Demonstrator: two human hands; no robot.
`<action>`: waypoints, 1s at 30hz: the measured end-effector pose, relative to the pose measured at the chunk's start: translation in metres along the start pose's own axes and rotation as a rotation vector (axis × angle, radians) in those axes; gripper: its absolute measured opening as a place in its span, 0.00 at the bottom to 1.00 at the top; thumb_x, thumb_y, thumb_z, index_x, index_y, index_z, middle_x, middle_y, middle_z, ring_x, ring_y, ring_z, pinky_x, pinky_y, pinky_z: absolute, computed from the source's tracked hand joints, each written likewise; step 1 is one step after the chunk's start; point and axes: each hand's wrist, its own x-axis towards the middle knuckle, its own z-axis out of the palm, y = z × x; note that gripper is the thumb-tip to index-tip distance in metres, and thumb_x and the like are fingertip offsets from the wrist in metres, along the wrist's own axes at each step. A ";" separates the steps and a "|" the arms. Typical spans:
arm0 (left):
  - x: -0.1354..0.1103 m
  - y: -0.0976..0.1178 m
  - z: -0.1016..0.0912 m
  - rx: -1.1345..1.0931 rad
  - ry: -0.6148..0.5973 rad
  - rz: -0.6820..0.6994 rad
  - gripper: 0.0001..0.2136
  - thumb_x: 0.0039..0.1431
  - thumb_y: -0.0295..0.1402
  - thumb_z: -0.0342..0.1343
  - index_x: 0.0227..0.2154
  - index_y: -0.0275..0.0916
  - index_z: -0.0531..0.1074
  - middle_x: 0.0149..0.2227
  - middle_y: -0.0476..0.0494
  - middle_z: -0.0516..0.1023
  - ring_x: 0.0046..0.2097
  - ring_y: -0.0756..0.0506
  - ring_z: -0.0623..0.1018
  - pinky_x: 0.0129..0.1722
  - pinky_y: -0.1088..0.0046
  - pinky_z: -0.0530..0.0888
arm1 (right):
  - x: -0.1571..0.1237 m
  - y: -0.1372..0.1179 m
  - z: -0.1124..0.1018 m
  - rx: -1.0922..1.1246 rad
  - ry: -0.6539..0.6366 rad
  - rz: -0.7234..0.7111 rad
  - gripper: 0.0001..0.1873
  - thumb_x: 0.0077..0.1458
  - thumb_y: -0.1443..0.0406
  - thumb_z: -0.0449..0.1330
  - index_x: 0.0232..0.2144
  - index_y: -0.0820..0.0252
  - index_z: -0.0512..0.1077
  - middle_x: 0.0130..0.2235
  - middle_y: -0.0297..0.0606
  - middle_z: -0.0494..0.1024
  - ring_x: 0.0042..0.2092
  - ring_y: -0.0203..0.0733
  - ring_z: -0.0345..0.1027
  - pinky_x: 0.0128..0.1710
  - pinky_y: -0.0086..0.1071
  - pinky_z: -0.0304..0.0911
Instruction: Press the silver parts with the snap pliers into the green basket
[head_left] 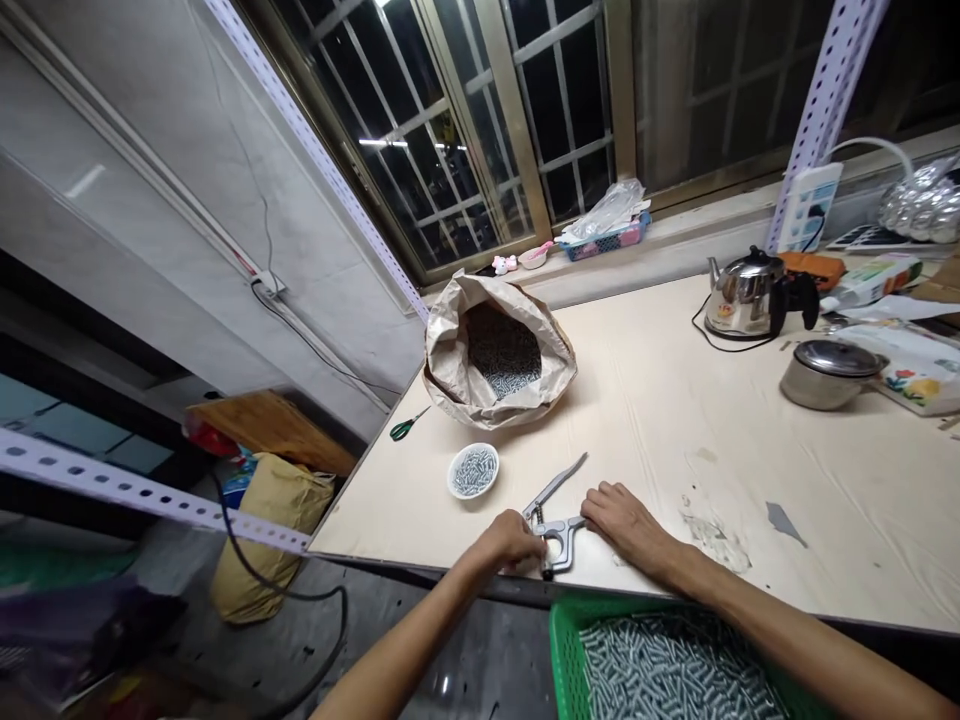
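A grey metal hand tool point(559, 545) with two long handles and a spring lies at the table's front edge. My left hand point(511, 540) is closed at the tool's head, thumb and fingers pinched together; what is between them is too small to make out. My right hand point(626, 522) rests on the table with its fingers curled over the end of the tool's lower handle. The upper handle point(559, 483) stands apart from it, angled away. A white bowl point(452, 480) of small silvery screw-like pieces sits just beyond my left hand.
An open paper sack point(450, 345) of similar metal pieces stands behind the bowl, green-handled scissors point(403, 429) at its left. Below the table edge is a green basket point(564, 660) full of metal pieces. A kettle point(742, 295) and a lidded pot point(814, 385) stand at the right.
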 end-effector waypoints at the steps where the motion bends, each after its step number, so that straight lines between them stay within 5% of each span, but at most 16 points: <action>1: 0.001 -0.002 -0.001 -0.083 -0.069 -0.041 0.14 0.42 0.28 0.56 0.08 0.38 0.60 0.11 0.52 0.58 0.18 0.50 0.64 0.21 0.74 0.61 | -0.002 0.001 0.001 -0.002 0.002 -0.005 0.06 0.61 0.71 0.54 0.30 0.58 0.66 0.34 0.36 0.71 0.36 0.43 0.59 0.36 0.35 0.51; 3: 0.002 -0.009 -0.002 -0.166 -0.096 -0.065 0.15 0.46 0.29 0.54 0.09 0.38 0.58 0.10 0.53 0.57 0.16 0.52 0.60 0.18 0.75 0.59 | -0.004 0.003 0.003 -0.009 0.005 -0.012 0.07 0.61 0.71 0.52 0.30 0.58 0.66 0.34 0.37 0.70 0.36 0.43 0.59 0.36 0.35 0.50; 11: 0.010 -0.031 0.006 -0.216 0.172 0.032 0.08 0.53 0.32 0.49 0.22 0.36 0.68 0.15 0.55 0.64 0.17 0.52 0.64 0.19 0.77 0.60 | -0.003 0.006 0.008 -0.026 0.008 0.013 0.08 0.63 0.69 0.50 0.31 0.59 0.66 0.34 0.39 0.70 0.37 0.44 0.58 0.37 0.36 0.50; 19: 0.012 -0.029 0.022 -0.188 0.323 0.224 0.11 0.58 0.34 0.49 0.29 0.34 0.74 0.22 0.50 0.70 0.24 0.50 0.71 0.26 0.76 0.66 | 0.000 0.012 -0.004 0.333 0.102 0.097 0.09 0.65 0.67 0.45 0.34 0.59 0.63 0.35 0.40 0.67 0.38 0.43 0.58 0.39 0.36 0.57; 24: 0.016 -0.028 0.034 0.101 0.421 0.570 0.07 0.59 0.33 0.53 0.37 0.39 0.75 0.38 0.45 0.73 0.35 0.49 0.74 0.36 0.76 0.69 | 0.002 0.026 0.004 0.346 0.221 0.219 0.09 0.65 0.64 0.44 0.33 0.57 0.60 0.34 0.40 0.66 0.37 0.45 0.59 0.38 0.38 0.58; 30: 0.002 -0.022 0.051 0.440 0.520 0.680 0.09 0.64 0.29 0.47 0.34 0.37 0.72 0.35 0.45 0.74 0.38 0.47 0.74 0.34 0.75 0.69 | 0.000 0.031 0.013 0.205 0.244 0.300 0.09 0.64 0.65 0.44 0.32 0.56 0.61 0.34 0.39 0.68 0.36 0.45 0.61 0.36 0.38 0.56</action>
